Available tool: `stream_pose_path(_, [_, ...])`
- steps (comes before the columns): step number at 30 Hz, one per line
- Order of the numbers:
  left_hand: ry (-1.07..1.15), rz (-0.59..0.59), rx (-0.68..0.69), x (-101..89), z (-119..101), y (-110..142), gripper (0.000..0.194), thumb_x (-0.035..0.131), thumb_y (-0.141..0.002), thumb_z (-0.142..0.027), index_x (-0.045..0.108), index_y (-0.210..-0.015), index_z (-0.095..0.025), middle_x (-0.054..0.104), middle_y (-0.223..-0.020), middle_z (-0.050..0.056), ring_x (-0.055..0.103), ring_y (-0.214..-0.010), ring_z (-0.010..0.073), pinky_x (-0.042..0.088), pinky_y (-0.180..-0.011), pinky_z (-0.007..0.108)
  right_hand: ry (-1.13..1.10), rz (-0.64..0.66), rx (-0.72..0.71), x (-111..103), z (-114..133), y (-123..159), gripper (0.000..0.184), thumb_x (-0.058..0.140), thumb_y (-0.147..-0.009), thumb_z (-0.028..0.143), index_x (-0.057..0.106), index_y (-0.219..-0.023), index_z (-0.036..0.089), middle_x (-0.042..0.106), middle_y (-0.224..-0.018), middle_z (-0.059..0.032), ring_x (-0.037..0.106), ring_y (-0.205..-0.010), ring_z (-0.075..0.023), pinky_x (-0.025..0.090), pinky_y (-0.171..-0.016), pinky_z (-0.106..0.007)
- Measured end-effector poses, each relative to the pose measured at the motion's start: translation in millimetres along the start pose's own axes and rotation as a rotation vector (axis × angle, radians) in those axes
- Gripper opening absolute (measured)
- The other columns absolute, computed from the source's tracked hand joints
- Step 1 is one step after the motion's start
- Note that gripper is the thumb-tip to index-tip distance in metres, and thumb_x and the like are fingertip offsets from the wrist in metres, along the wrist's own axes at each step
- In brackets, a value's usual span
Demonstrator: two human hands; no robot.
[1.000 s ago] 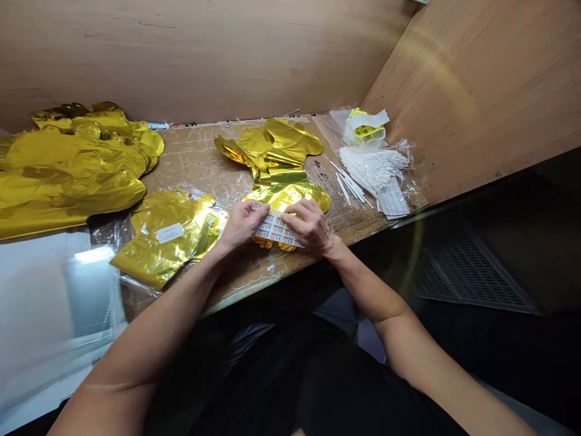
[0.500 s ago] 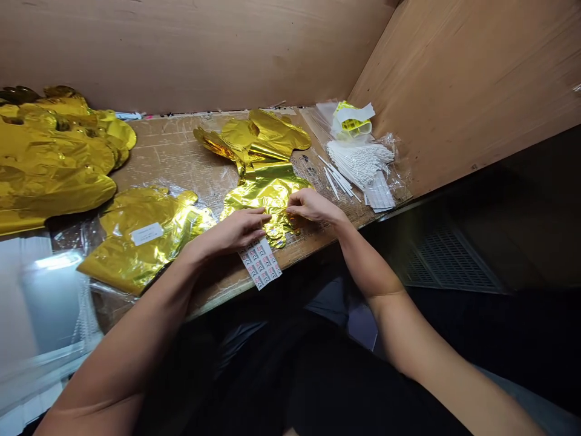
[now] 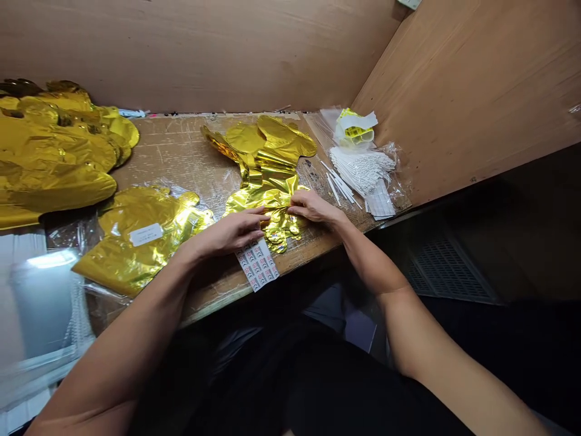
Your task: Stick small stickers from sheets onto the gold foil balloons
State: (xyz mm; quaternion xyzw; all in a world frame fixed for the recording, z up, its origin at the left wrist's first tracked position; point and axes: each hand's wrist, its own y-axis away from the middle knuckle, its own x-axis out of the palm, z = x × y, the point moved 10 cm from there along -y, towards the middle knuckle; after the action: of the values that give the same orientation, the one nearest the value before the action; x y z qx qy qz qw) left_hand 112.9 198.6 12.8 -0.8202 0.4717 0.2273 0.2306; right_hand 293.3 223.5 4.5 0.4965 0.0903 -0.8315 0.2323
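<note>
- We are observing the person's left hand [image 3: 229,236] lying across the lower end of a crumpled, shiny gold foil balloon [image 3: 265,175], its outstretched fingers [image 3: 256,217] resting on the foil; we cannot tell whether they are gripping it.
- We are observing the right hand [image 3: 315,209] touching the same foil from the opposite side, its fingers [image 3: 299,207] curved and pressing at the gathered part; we cannot tell whether the foil is pinched.
- We are locating that balloon on a scuffed, plastic-covered wooden workbench [image 3: 177,145], between the hands and the rear plywood wall [image 3: 190,54].
- We are noting a white rectangular sheet of printed labels [image 3: 258,263] lying flat just below the left hand.
- We are recording a flat gold foil balloon with a white rectangular label [image 3: 136,254] on clear plastic left of the hands, and a heaped pile of gold foil balloons [image 3: 54,145] farther left.
- We are noting a bundle of thin white sticks [image 3: 361,169], with loose white sticks [image 3: 338,188] beside it, on clear plastic wrap [image 3: 390,175] toward the right wall.
- We are seeing a small yellow-and-white packet [image 3: 356,128] behind the bundle.
</note>
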Motion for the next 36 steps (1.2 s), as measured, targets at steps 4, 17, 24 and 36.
stream_pose_path(4, [0.096,-0.221,-0.017,-28.8,-4.4,2.8,0.025,0.067,-0.096,-0.044,0.077,-0.093,-0.021,0.076,-0.132,0.013,0.065,-0.132,0.0327,0.051,-0.114,0.045,-0.259,0.152,0.03,-20.1,-3.9,-16.5,0.044,0.056,-0.101,0.054,0.059,-0.076,0.018,0.05,-0.07,0.0028,0.041,-0.067,-0.012,0.031,-0.066,-0.027])
stream_pose_path(17, [0.521,-0.752,-0.491,-52.8,48.7,31.8,0.03,0.075,-0.086,-0.047,0.068,-0.082,-0.018,0.069,-0.071,0.003,0.063,-0.062,0.0165,0.052,-0.057,0.027,-0.03,-0.234,0.125,-98.6,48.1,-50.4,0.029,0.051,-0.108,0.034,0.072,-0.101,0.014,0.072,-0.098,-0.0096,0.062,-0.089,-0.0193,0.048,-0.081,-0.033])
stream_pose_path(24, [0.509,-0.759,-0.492,-49.4,47.9,30.8,0.031,0.075,-0.087,-0.047,0.068,-0.08,-0.018,0.066,-0.068,0.002,0.058,-0.059,0.0148,0.047,-0.054,0.025,-0.126,-0.36,-0.015,3.0,80.0,3.7,0.029,0.05,-0.108,0.032,0.077,-0.115,0.022,0.075,-0.104,-0.0097,0.068,-0.095,-0.0232,0.053,-0.092,-0.037])
stream_pose_path(36, [0.539,-0.699,-0.395,-46.2,41.2,22.9,0.029,0.078,-0.084,-0.043,0.068,-0.08,-0.016,0.065,-0.063,0.0,0.057,-0.053,0.0123,0.046,-0.048,0.022,-0.162,-0.484,-0.127,-2.4,78.2,19.9,0.018,0.059,-0.104,0.031,0.07,-0.111,0.019,0.07,-0.09,-0.0065,0.063,-0.082,-0.0191,0.052,-0.079,-0.034])
